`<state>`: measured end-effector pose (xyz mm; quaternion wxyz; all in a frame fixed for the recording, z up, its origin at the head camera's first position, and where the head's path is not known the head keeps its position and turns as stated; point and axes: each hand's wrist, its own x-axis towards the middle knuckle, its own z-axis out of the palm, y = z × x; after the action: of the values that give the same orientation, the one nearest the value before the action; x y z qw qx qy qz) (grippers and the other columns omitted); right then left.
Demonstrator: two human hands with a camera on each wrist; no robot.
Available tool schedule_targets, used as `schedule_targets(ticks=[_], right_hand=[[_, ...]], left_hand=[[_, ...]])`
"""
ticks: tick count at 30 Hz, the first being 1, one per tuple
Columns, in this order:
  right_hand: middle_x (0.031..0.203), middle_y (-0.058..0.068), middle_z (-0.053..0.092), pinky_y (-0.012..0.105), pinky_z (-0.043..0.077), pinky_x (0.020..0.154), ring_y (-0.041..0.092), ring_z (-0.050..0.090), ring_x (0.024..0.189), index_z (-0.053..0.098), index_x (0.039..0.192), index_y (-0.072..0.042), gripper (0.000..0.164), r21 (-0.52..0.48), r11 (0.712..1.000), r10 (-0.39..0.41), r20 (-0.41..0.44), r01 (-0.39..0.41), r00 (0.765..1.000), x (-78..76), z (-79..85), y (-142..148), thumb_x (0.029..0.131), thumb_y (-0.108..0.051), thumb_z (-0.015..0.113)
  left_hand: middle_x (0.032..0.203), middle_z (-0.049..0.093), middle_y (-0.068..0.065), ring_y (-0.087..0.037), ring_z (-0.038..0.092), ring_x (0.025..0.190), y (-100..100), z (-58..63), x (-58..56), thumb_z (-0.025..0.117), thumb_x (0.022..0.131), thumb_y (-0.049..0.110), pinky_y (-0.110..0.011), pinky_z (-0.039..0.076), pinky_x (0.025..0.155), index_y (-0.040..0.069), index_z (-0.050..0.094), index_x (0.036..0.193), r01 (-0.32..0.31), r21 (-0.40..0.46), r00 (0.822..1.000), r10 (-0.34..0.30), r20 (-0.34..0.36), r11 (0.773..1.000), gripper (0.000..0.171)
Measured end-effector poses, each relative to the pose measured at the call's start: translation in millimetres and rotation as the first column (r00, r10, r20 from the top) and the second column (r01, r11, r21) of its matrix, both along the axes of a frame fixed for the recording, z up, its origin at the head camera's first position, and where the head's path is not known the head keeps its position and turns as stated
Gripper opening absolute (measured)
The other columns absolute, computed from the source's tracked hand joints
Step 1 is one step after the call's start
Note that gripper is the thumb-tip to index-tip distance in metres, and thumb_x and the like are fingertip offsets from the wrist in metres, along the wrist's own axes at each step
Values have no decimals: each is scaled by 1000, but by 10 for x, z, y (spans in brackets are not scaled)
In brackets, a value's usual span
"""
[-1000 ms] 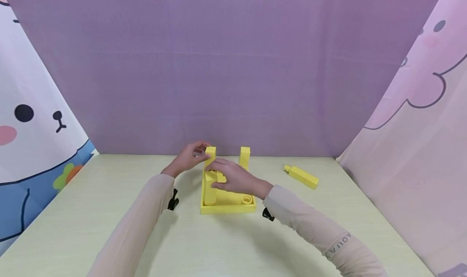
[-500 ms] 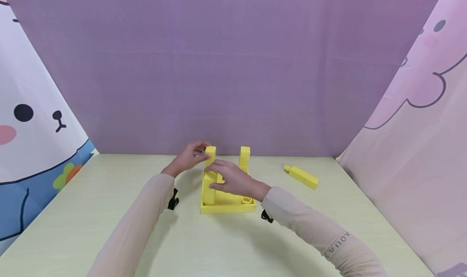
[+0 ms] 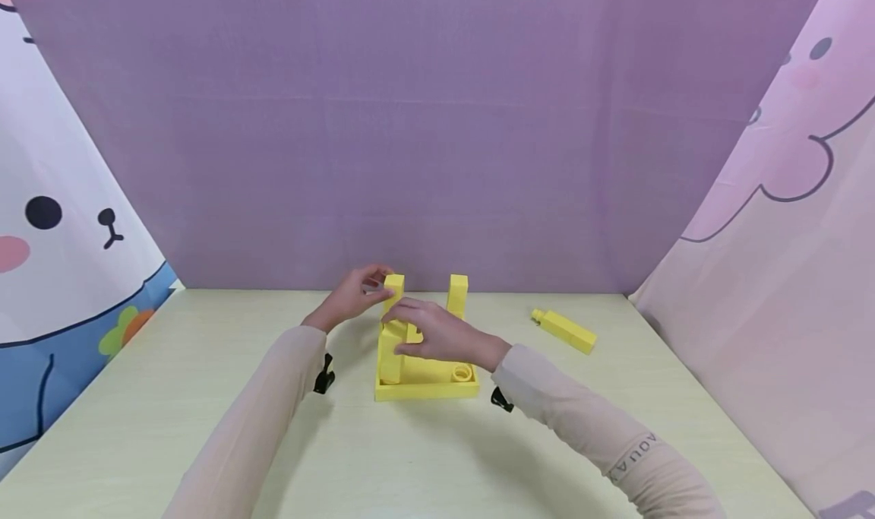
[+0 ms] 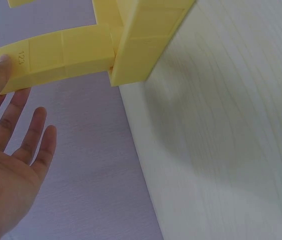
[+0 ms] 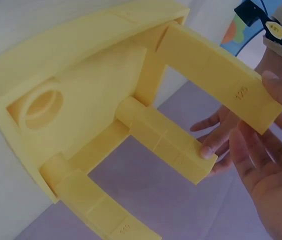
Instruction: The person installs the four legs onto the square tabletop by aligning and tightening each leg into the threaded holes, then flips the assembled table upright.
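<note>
A yellow upturned base, like a small stool or table top, lies with three square legs standing up from it. My left hand pinches the top of the far-left leg, thumb on one face and index finger behind; its other fingers are spread. My right hand holds the near-left leg near its upper end, between thumb and fingers. The far-right leg stands untouched. At the near-right corner is an open round socket. How the held legs meet their sockets is partly hidden.
A loose yellow leg with a narrow round end lies on the pale wooden table, right of the base. A purple cloth hangs behind the table. Cartoon-printed curtains flank both sides.
My right hand has shifted very slightly, and the near-left leg in it sits at a slightly different angle. My left hand, the base and the loose leg look unchanged.
</note>
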<state>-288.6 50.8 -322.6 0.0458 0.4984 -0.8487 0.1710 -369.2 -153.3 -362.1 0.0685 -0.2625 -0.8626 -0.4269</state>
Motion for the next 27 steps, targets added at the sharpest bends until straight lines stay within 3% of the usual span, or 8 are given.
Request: schedule_targets(ticks=[4, 10, 16, 27], right_hand=[[122, 1, 54, 25, 51, 79, 14, 50, 114, 57, 117, -10, 38, 18, 999, 46, 23, -46, 999, -29, 34, 21, 82, -15, 69], [121, 2, 55, 20, 51, 73, 15, 52, 111, 58, 117, -9, 37, 18, 999, 45, 43, -45, 998, -30, 50, 15, 81, -14, 69], [115, 3, 57, 27, 52, 78, 13, 55, 103, 59, 114, -8, 36, -43, 999, 6, -3, -6, 1000, -13, -18, -4, 81, -17, 70], [107, 0, 59, 23, 48, 85, 11, 57, 98, 61, 110, -10, 36, -73, 994, -87, -99, 80, 991, 73, -54, -28, 79, -26, 71]], left_hand=[[110, 60, -16, -33, 55, 104, -8, 3, 7, 62, 87, 20, -48, 45, 91, 4, 53, 120, 0, -10, 1000, 0, -1, 1000, 38], [110, 60, -15, -32, 55, 105, -6, 3, 6, 62, 87, 21, -48, 45, 91, 6, 53, 119, -12, -14, 1000, 12, 10, 1000, 37], [108, 62, -15, -31, 57, 102, 7, 1, -3, 63, 86, 20, -47, 46, 91, 4, 55, 117, 3, -2, 1000, -3, -26, 1000, 36], [108, 62, -14, -31, 57, 102, 2, 1, 10, 64, 86, 20, -47, 46, 91, 4, 54, 118, -10, -5, 1000, 10, -22, 1000, 37]])
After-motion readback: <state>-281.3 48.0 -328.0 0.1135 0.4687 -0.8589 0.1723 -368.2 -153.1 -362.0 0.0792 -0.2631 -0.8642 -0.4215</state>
